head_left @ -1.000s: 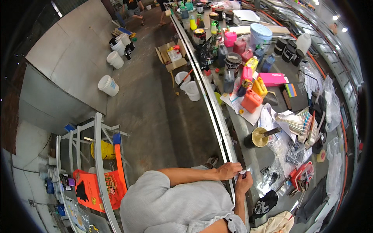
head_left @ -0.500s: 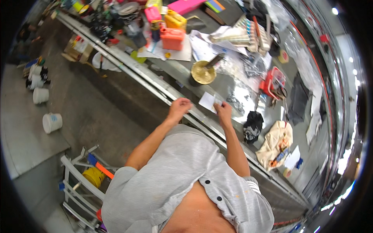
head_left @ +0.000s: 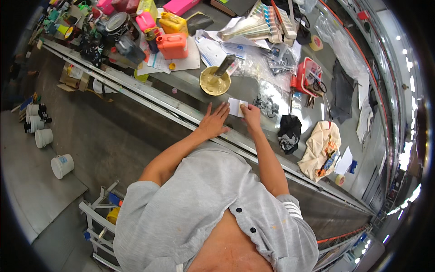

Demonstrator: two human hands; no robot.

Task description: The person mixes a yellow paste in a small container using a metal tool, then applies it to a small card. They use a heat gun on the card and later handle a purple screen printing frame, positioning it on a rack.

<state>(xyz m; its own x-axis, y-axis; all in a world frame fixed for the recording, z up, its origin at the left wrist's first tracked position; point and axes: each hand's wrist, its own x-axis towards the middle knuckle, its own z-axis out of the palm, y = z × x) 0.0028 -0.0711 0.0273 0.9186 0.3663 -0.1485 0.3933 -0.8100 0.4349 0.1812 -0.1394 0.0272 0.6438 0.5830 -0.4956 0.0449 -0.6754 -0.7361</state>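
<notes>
My left hand (head_left: 215, 121) lies flat near the table's front edge, fingers spread. Its fingertips reach the left side of a small white card (head_left: 234, 108) on the grey tabletop. With fingers curled, my right hand (head_left: 251, 117) grips the right side of that card. A small yellowish patch or piece shows by the right thumb; I cannot tell which. Just beyond the card stands a pot of beige paste (head_left: 211, 85), with a dark-handled tool (head_left: 225, 65) standing tilted in it.
Orange (head_left: 172, 46) and yellow (head_left: 173, 23) jugs stand at the far left. Colour fan decks (head_left: 260, 25) lie at the back. To the right are a red basket with scissors (head_left: 309, 76), a black cloth bundle (head_left: 289, 133) and a cream cloth (head_left: 318, 152). A metal rail (head_left: 176, 113) edges the table.
My left hand has gone from loosely curled at the rail to flat beside the card. My right hand and the card have moved slightly away from me. The view has shifted.
</notes>
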